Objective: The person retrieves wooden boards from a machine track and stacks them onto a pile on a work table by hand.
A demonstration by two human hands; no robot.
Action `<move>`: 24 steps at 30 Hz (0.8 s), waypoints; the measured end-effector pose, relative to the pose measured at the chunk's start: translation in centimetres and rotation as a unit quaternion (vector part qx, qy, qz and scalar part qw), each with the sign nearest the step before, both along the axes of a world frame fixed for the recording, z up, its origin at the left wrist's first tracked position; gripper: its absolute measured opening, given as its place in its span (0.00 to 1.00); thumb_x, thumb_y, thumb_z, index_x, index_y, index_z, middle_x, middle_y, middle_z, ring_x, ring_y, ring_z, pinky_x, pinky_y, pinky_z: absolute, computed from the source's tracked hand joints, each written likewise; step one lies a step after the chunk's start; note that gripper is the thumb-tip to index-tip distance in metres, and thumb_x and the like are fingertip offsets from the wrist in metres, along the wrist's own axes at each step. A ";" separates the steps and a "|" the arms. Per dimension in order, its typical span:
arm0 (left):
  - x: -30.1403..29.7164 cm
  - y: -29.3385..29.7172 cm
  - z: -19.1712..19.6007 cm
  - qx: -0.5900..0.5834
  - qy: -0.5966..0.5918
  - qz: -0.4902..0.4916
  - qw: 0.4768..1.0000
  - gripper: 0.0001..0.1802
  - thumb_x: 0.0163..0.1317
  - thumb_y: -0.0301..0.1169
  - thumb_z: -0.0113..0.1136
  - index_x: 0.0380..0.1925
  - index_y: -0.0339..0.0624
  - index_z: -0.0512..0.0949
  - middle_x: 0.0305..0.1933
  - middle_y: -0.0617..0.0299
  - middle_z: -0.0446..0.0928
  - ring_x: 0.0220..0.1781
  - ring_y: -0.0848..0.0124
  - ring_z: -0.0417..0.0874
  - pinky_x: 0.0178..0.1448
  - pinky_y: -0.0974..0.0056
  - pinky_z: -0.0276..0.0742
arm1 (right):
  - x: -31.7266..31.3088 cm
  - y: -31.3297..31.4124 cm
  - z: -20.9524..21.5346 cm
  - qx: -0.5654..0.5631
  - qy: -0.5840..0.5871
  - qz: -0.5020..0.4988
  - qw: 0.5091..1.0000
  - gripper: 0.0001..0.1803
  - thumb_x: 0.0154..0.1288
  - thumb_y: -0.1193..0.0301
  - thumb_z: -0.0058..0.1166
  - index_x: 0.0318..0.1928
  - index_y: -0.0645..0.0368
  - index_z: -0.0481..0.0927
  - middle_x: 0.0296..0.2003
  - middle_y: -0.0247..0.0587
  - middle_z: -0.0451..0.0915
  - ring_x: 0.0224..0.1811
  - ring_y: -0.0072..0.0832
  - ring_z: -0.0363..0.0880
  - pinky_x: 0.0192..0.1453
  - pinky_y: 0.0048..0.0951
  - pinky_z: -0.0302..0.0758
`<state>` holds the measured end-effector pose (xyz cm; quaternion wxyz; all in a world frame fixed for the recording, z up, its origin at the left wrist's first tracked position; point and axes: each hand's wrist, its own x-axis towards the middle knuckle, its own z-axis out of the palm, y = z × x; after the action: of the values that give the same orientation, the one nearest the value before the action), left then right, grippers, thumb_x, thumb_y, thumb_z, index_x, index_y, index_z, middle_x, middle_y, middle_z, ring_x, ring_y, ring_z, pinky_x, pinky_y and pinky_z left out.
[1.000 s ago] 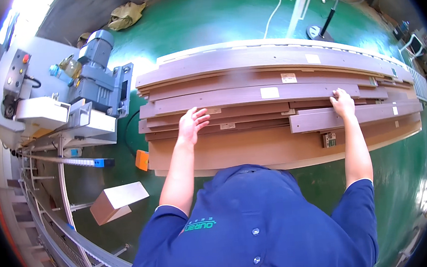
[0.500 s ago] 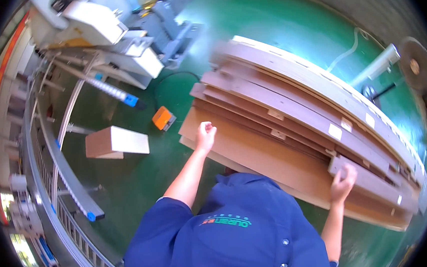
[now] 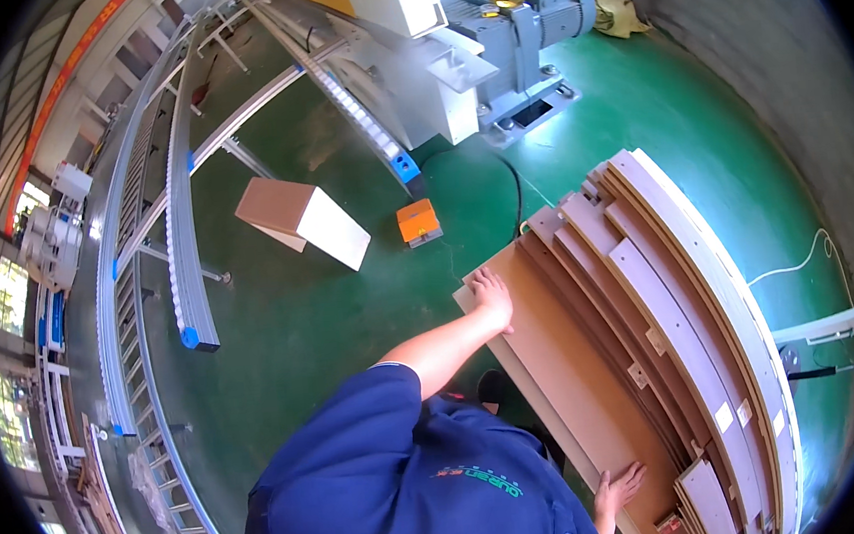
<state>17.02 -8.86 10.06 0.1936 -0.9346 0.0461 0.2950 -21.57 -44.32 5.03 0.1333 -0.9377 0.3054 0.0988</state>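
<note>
A long brown board [image 3: 563, 342] lies at the near side of a stack of boards. My left hand [image 3: 492, 300] rests on its far end, fingers spread over the surface near the edge. Close to the front edge, my right hand [image 3: 620, 491] lies on the same board with its fingers stretched out; part of the wrist is hidden by my shirt. Beyond the brown board, several long pinkish-grey boards [image 3: 671, 303] are piled in uneven layers, some with small white labels. A short board [image 3: 707, 506] sits on the pile near my right hand.
An orange foot pedal [image 3: 419, 222] and a white-and-brown box-like piece [image 3: 305, 216] are on the green floor. Roller conveyor rails [image 3: 184, 236] run along the left. A large machine with a grey motor [image 3: 519, 39] stands ahead. A white arm-like bar [image 3: 823, 324] juts in at right.
My view has turned left, so the stack appears farther right and steeper. My left hand has come down from a loose curl onto the brown board; the right has moved from the short board to it.
</note>
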 end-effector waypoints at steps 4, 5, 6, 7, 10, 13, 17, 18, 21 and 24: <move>0.5 -0.4 0.1 0.002 0.003 -0.012 1.000 0.73 0.37 0.68 0.69 0.70 0.26 0.48 0.74 0.30 0.46 0.74 0.38 0.54 0.70 0.46 0.61 | -0.5 -0.6 -1.8 -0.029 -0.013 -0.013 0.999 0.48 0.58 0.65 0.61 0.73 0.59 0.48 0.74 0.53 0.43 0.76 0.49 0.40 0.76 0.52 0.41; 0.5 -0.4 0.1 0.003 0.005 -0.013 1.000 0.73 0.36 0.68 0.70 0.70 0.27 0.48 0.74 0.30 0.46 0.74 0.38 0.54 0.70 0.46 0.61 | -0.9 -0.6 -2.3 -0.034 -0.018 -0.016 0.999 0.48 0.57 0.66 0.61 0.73 0.58 0.47 0.74 0.54 0.43 0.76 0.50 0.40 0.77 0.50 0.41; 0.3 0.0 0.1 0.006 0.007 -0.004 1.000 0.73 0.36 0.68 0.70 0.70 0.27 0.48 0.74 0.30 0.46 0.74 0.38 0.54 0.70 0.47 0.62 | -0.4 -0.6 -2.6 -0.037 -0.024 -0.009 0.999 0.49 0.57 0.68 0.62 0.74 0.58 0.46 0.74 0.54 0.44 0.76 0.51 0.40 0.77 0.49 0.41; 0.1 0.3 0.1 0.005 0.003 0.002 1.000 0.73 0.34 0.67 0.71 0.70 0.28 0.48 0.74 0.30 0.45 0.74 0.39 0.54 0.70 0.47 0.63 | 0.2 -0.3 -2.0 -0.033 -0.010 -0.020 0.999 0.49 0.56 0.68 0.62 0.73 0.58 0.47 0.74 0.54 0.44 0.76 0.51 0.40 0.77 0.50 0.42; 0.0 -0.2 0.3 0.000 0.001 -0.003 1.000 0.73 0.35 0.68 0.70 0.70 0.28 0.48 0.74 0.30 0.45 0.74 0.39 0.55 0.70 0.47 0.63 | -1.8 -2.3 -6.4 -0.101 -0.043 -0.030 0.994 0.51 0.49 0.68 0.68 0.72 0.54 0.53 0.73 0.51 0.48 0.75 0.50 0.47 0.76 0.49 0.48; -0.1 0.4 -1.1 0.002 -0.007 0.006 1.000 0.73 0.35 0.67 0.72 0.71 0.30 0.48 0.75 0.33 0.45 0.73 0.38 0.55 0.68 0.44 0.65 | -0.2 -0.1 -4.4 -0.321 -0.181 0.084 0.926 0.21 0.65 0.61 0.45 0.52 0.60 0.76 0.51 0.55 0.76 0.53 0.49 0.75 0.58 0.45 0.73; -0.3 0.8 -0.5 -0.020 -0.009 -0.005 1.000 0.73 0.34 0.68 0.70 0.70 0.28 0.48 0.74 0.30 0.46 0.73 0.37 0.55 0.67 0.46 0.65 | -0.6 -1.7 -7.1 -0.325 -0.182 0.072 0.925 0.25 0.62 0.58 0.48 0.55 0.60 0.74 0.52 0.57 0.74 0.55 0.50 0.73 0.59 0.47 0.71; -0.5 0.9 -0.3 -0.034 -0.008 -0.014 0.999 0.74 0.34 0.69 0.69 0.70 0.26 0.48 0.73 0.29 0.47 0.72 0.37 0.56 0.67 0.47 0.66 | -1.3 -3.1 -8.7 -0.304 -0.162 0.057 0.937 0.29 0.60 0.56 0.51 0.57 0.61 0.71 0.55 0.59 0.71 0.57 0.52 0.70 0.60 0.49 0.69; -0.7 1.2 -0.4 -0.032 -0.017 -0.013 0.999 0.74 0.34 0.70 0.69 0.70 0.27 0.48 0.73 0.28 0.47 0.72 0.37 0.56 0.67 0.48 0.66 | -1.9 -5.9 -11.8 -0.160 -0.062 0.005 0.985 0.48 0.53 0.51 0.67 0.66 0.65 0.58 0.66 0.69 0.55 0.68 0.60 0.56 0.68 0.58 0.58; -0.5 1.2 -0.9 -0.031 -0.011 0.000 0.999 0.73 0.36 0.69 0.69 0.72 0.31 0.47 0.75 0.33 0.44 0.74 0.38 0.54 0.69 0.44 0.62 | 0.4 -4.0 -9.1 -0.090 -0.046 -0.129 0.986 0.51 0.42 0.71 0.71 0.69 0.52 0.59 0.72 0.50 0.53 0.73 0.48 0.50 0.75 0.48 0.51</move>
<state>16.51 -7.69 9.18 0.1649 -0.9433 0.0531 0.2832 -21.18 -48.28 -4.03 0.0744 -0.9019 0.4253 0.0093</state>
